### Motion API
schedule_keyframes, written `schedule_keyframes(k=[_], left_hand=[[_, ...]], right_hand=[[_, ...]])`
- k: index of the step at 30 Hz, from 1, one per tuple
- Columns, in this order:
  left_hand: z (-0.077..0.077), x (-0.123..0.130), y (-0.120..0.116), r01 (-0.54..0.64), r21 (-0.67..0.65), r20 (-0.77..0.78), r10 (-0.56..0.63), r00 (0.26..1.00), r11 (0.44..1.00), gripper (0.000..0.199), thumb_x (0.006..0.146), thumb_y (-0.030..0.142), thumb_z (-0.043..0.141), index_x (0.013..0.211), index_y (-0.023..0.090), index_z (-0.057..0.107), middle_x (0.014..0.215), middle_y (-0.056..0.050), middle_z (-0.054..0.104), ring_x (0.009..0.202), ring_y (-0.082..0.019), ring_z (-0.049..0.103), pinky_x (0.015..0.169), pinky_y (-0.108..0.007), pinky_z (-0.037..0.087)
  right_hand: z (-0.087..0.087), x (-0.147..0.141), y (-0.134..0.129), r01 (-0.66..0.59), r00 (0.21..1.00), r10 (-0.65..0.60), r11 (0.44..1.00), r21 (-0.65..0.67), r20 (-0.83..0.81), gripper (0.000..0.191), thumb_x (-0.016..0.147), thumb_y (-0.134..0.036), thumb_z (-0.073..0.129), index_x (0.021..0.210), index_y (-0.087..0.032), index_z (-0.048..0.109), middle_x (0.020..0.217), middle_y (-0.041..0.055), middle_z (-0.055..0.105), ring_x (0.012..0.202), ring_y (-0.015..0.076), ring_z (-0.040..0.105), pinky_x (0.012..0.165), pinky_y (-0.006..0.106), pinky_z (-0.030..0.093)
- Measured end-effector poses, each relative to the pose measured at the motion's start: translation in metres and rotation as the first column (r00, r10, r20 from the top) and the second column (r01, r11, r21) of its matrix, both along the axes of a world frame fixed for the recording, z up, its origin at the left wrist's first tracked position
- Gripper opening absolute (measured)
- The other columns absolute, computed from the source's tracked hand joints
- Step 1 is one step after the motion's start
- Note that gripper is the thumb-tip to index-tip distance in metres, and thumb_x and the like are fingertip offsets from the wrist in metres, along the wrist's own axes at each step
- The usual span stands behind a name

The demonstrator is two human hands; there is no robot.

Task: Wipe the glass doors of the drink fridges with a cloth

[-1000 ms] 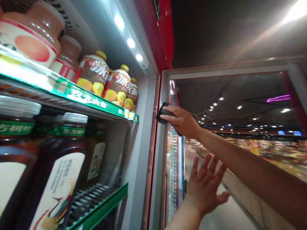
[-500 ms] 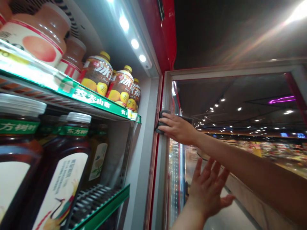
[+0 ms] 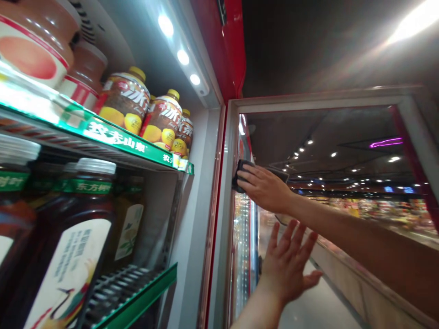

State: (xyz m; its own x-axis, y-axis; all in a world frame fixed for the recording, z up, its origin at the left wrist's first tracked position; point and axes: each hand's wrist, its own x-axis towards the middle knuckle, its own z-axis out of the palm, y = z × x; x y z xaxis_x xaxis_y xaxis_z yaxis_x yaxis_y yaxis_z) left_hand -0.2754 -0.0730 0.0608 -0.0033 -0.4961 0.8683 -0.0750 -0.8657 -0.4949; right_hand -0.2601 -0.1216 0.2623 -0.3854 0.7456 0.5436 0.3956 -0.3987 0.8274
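My right hand [image 3: 265, 187] presses a dark cloth [image 3: 241, 176] against the glass door [image 3: 329, 151] of a drinks fridge, close to the door's grey frame [image 3: 224, 192]. Part of the cloth shows behind the hand. Below it, my left hand [image 3: 288, 260] is spread with its fingers apart, near or on the same glass, and holds nothing. Whether its palm touches the glass cannot be told.
Bottles with yellow caps [image 3: 125, 98] and peach-coloured bottles [image 3: 37, 43] fill the upper shelf, edged by a green strip [image 3: 120, 139]. Large dark bottles [image 3: 75, 237] stand below. A wire rack [image 3: 120, 283] is at lower centre. A red fridge panel [image 3: 236, 45] rises above.
The cloth under my right hand has moved from the door's frame to the right, onto the glass edge. The whole view has shifted slightly; my left hand remains spread.
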Motion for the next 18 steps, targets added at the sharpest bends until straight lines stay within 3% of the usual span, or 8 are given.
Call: schedule_keyframes(k=[2, 3, 6, 8, 12, 14, 16, 18], left_hand=[[0.000, -0.001, 0.000, -0.013, -0.006, -0.021, 0.013, 1.000, 1.000, 0.078, 0.095, 0.059, 0.042, 0.160, 0.021, 0.025, 0.168, -0.004, 0.024, 0.158, -0.027, 0.009, 0.127, -0.053, 0.006], [0.000, -0.001, -0.001, -0.022, -0.010, -0.036, 0.022, 0.999, 1.000, 0.078, 0.095, 0.059, 0.042, 0.160, 0.021, 0.024, 0.168, -0.004, 0.023, 0.158, -0.027, 0.009, 0.127, -0.053, 0.005], [0.001, -0.001, -0.001, -0.043, 0.001, -0.067, 0.043, 0.997, 0.999, 0.079, 0.094, 0.059, 0.043, 0.160, 0.022, 0.022, 0.169, -0.004, 0.020, 0.158, -0.027, 0.007, 0.128, -0.053, 0.005], [0.002, 0.000, -0.001, -0.040, 0.011, -0.066, 0.041, 0.997, 0.999, 0.079, 0.094, 0.059, 0.044, 0.160, 0.021, 0.023, 0.169, -0.004, 0.021, 0.158, -0.027, 0.007, 0.128, -0.053, 0.005], [0.004, 0.003, 0.001, 0.020, 0.013, -0.014, -0.019, 1.000, 1.000, 0.076, 0.094, 0.058, 0.045, 0.158, 0.021, 0.029, 0.166, -0.005, 0.030, 0.157, -0.027, 0.011, 0.128, -0.053, 0.006], [0.005, 0.003, 0.001, 0.030, 0.013, -0.012, -0.030, 0.999, 0.999, 0.075, 0.094, 0.058, 0.046, 0.158, 0.021, 0.031, 0.165, -0.005, 0.031, 0.157, -0.027, 0.013, 0.128, -0.052, 0.006], [0.006, 0.001, 0.001, 0.018, 0.015, -0.027, -0.017, 0.999, 1.000, 0.076, 0.094, 0.059, 0.046, 0.158, 0.021, 0.030, 0.166, -0.005, 0.029, 0.157, -0.027, 0.014, 0.128, -0.052, 0.005], [0.006, 0.001, 0.000, 0.010, 0.012, -0.032, -0.010, 0.999, 1.000, 0.076, 0.094, 0.059, 0.046, 0.158, 0.021, 0.030, 0.167, -0.005, 0.028, 0.157, -0.027, 0.013, 0.128, -0.052, 0.004]], right_hand=[[0.009, 0.004, -0.014, 0.008, 1.000, -0.008, 0.999, -0.037, 0.000, 0.036, 0.098, -0.022, 0.054, 0.132, -0.022, 0.065, 0.145, 0.0071, 0.059, 0.143, 0.0254, 0.042, 0.117, 0.045, 0.038], [0.020, 0.006, -0.021, 0.026, 0.999, -0.025, 0.999, 0.020, -0.021, 0.036, 0.099, -0.023, 0.052, 0.132, -0.023, 0.065, 0.145, 0.0069, 0.059, 0.143, 0.0259, 0.042, 0.117, 0.046, 0.039], [0.051, 0.009, -0.028, 0.115, 0.988, -0.069, 0.929, 0.351, -0.140, 0.039, 0.103, -0.030, 0.045, 0.136, -0.021, 0.062, 0.151, 0.0102, 0.053, 0.144, 0.0318, 0.040, 0.116, 0.056, 0.036], [0.048, 0.007, -0.021, 0.146, 0.981, -0.077, 0.895, 0.421, -0.177, 0.041, 0.103, -0.033, 0.044, 0.138, -0.020, 0.060, 0.153, 0.0114, 0.050, 0.146, 0.0344, 0.037, 0.117, 0.060, 0.033], [0.005, 0.000, -0.008, 0.074, 0.994, -0.065, 0.992, 0.099, -0.086, 0.038, 0.103, -0.031, 0.046, 0.137, -0.025, 0.061, 0.152, 0.0060, 0.053, 0.147, 0.0281, 0.037, 0.120, 0.051, 0.032], [0.000, 0.002, -0.014, 0.041, 0.997, -0.040, 0.999, 0.018, -0.072, 0.037, 0.102, -0.028, 0.048, 0.136, -0.027, 0.062, 0.151, 0.0043, 0.053, 0.147, 0.0257, 0.037, 0.121, 0.048, 0.032], [0.014, 0.008, -0.026, 0.039, 0.993, -0.022, 0.988, 0.147, -0.113, 0.038, 0.100, -0.025, 0.049, 0.136, -0.026, 0.062, 0.151, 0.0062, 0.054, 0.146, 0.0278, 0.038, 0.120, 0.052, 0.032], [0.032, 0.013, -0.034, 0.064, 0.984, 0.006, 0.921, 0.384, -0.178, 0.039, 0.100, -0.025, 0.048, 0.136, -0.023, 0.062, 0.151, 0.0095, 0.053, 0.145, 0.0327, 0.039, 0.117, 0.059, 0.033]])
